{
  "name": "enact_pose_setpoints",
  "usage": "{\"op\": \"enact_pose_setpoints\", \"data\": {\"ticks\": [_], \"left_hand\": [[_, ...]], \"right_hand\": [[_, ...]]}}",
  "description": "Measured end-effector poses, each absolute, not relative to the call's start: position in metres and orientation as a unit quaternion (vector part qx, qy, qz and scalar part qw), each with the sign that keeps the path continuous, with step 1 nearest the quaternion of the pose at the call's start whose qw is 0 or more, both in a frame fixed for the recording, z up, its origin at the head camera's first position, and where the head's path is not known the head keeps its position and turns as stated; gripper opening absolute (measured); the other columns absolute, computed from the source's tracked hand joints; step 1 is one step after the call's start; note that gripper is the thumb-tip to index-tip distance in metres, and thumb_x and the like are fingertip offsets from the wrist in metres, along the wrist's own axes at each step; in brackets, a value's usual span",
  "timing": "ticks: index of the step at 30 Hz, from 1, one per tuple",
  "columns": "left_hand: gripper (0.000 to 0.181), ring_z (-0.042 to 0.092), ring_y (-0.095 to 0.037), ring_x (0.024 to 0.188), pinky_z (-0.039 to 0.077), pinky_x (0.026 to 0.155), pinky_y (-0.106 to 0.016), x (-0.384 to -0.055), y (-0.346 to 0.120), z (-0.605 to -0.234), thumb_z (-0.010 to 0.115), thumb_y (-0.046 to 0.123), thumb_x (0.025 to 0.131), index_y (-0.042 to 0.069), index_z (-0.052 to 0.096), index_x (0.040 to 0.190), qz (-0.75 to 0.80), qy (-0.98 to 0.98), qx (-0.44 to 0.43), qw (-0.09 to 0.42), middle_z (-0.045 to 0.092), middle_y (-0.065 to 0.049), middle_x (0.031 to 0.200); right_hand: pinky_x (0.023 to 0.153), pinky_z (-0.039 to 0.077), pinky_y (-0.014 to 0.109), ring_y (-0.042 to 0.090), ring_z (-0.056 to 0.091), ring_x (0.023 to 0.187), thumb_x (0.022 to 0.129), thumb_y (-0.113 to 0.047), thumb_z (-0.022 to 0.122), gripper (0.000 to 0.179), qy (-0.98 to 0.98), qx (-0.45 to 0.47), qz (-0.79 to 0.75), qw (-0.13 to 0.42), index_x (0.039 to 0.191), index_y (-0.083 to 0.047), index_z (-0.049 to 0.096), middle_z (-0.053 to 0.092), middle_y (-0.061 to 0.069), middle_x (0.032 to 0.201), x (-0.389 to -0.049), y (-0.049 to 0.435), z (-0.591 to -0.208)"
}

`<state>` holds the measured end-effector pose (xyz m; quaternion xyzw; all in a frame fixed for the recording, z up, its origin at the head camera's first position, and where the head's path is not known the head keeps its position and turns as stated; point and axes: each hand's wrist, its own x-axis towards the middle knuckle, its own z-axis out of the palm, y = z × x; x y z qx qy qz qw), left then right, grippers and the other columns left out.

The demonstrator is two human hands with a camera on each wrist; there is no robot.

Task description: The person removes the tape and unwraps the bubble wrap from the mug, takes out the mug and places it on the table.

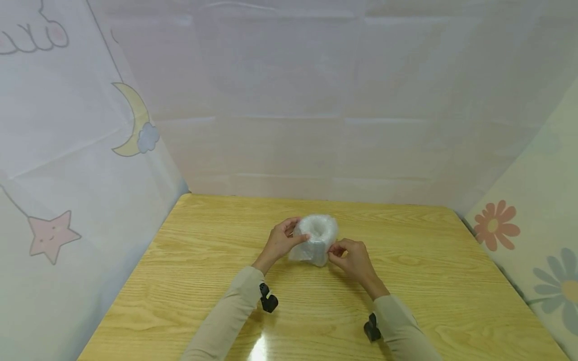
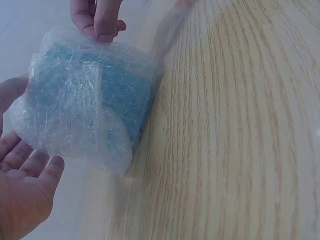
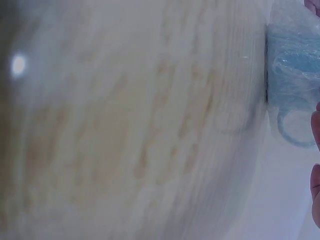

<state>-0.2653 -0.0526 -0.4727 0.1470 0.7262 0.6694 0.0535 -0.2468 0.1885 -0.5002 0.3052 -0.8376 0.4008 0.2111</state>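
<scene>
A light-blue mug wrapped in clear bubble wrap (image 1: 313, 250) stands on the table, its round opening facing up. In the right wrist view a ring-shaped handle (image 3: 283, 134) shows through the plastic. My left hand (image 1: 279, 243) holds the bundle from the left, thumb on the near side and fingers round the far side. On the other side, my right hand (image 1: 355, 258) pinches the wrap near its right edge with thumb and fingertips. The left wrist view shows a flap of the bubble wrap (image 2: 75, 100) lying over the mug's side.
The wooden table (image 1: 203, 301) runs back to a pale cloth backdrop (image 1: 289, 150). Printed cloth walls (image 1: 90, 175) close in the left and right sides. Black wrist mounts (image 1: 269, 301) hang beside both sleeves.
</scene>
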Motion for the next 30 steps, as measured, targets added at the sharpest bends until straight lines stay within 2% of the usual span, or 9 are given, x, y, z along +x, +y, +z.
{"op": "enact_pose_setpoints", "data": {"ticks": [5,12,26,30], "left_hand": [[0.064,0.043,-0.035,0.131,0.048,0.095,-0.035,-0.265,-0.054,-0.469,0.074,0.014,0.088,-0.002,0.043,0.143,0.670,0.724,0.153,0.063,0.046,-0.021,0.142],[0.061,0.043,-0.038,0.130,0.048,0.095,-0.035,-0.249,-0.056,-0.444,0.071,0.010,0.090,-0.006,0.043,0.141,0.668,0.725,0.155,0.066,0.046,-0.024,0.141],[0.061,0.041,-0.036,0.132,0.045,0.099,-0.036,-0.244,-0.057,-0.440,0.072,0.010,0.089,-0.005,0.044,0.141,0.659,0.734,0.152,0.062,0.045,-0.023,0.142],[0.061,0.041,-0.037,0.132,0.046,0.098,-0.036,-0.244,-0.057,-0.440,0.071,0.010,0.090,-0.006,0.043,0.141,0.664,0.730,0.150,0.063,0.045,-0.023,0.142]], "right_hand": [[0.052,0.053,0.027,0.004,0.058,0.059,0.073,0.003,0.076,0.012,-0.841,0.303,0.389,0.221,0.071,-0.008,0.071,0.064,-0.006,0.067,-0.248,0.187,-0.500],[0.051,0.052,0.023,0.004,0.057,0.057,0.072,0.003,0.077,0.012,-0.848,0.294,0.385,0.214,0.070,-0.008,0.071,0.064,-0.006,0.066,-0.246,0.186,-0.499],[0.049,0.049,0.020,0.001,0.056,0.055,0.071,0.007,0.075,0.020,-0.845,0.301,0.392,0.206,0.068,-0.012,0.071,0.062,-0.012,0.064,-0.237,0.190,-0.502],[0.051,0.051,0.023,0.002,0.057,0.058,0.073,0.007,0.074,0.017,-0.845,0.298,0.396,0.199,0.072,-0.010,0.071,0.063,-0.011,0.067,-0.234,0.189,-0.502]]}}
